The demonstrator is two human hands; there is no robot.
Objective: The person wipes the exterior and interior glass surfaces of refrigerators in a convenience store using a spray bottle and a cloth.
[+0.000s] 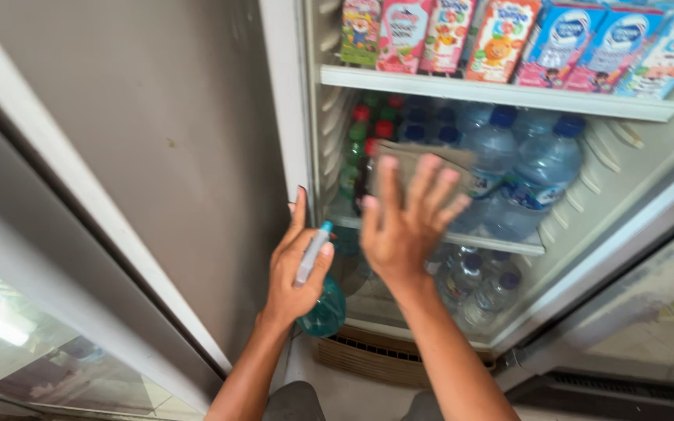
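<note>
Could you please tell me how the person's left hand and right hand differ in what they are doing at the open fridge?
The left hand is closed around a teal spray bottle, low by the fridge's door frame; the right hand is spread open, pressing a grey-brown cloth higher up, in front of the water bottles. The left hand looks sharp, the right blurred. Both are bare and reach towards the fridge.

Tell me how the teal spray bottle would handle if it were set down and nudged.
The spray bottle in the left hand has a rounded, bulbous body, so it would probably roll if laid on its side. Its see-through plastic suggests it is light and not fragile. The thin trigger head looks top-heavy, so upright it may tip when nudged.
</note>
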